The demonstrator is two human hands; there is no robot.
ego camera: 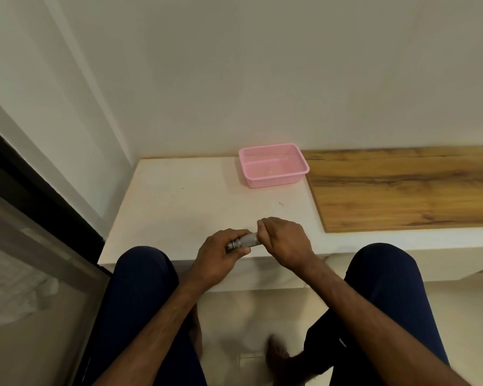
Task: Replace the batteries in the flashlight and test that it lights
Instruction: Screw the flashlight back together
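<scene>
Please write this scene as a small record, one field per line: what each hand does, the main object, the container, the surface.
left hand: closed around one end of the flashlight
right hand: closed around the other end
flashlight: grey, lying roughly level between both hands, just above the near edge of the ledge; no light visible
pink basket: at the back of the ledge by the wall, apparently empty
ledge: white
wooden board: on the right part of the ledge, beside the basket
batteries: none visible

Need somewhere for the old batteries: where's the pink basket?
The pink basket sits at the back of the white counter, against the wall, beside the wooden board.
</scene>
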